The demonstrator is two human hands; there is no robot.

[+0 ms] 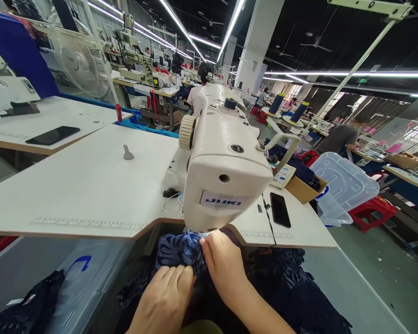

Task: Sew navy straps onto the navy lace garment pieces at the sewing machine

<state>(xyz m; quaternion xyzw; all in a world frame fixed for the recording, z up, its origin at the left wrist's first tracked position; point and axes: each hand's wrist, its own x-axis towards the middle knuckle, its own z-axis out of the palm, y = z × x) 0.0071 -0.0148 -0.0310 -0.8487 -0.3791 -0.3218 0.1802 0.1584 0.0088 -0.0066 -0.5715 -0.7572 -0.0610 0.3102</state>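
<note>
There stood the bulky cream JUKI sewing machine (226, 181)! Below its head, soft blue cloth with dark, petal-like markings (170, 250) bunched in folds. Your left hand (165, 297) curled against it, grip hidden; your right hand (225, 260) pinched its edge, presumably steadying it.
</note>
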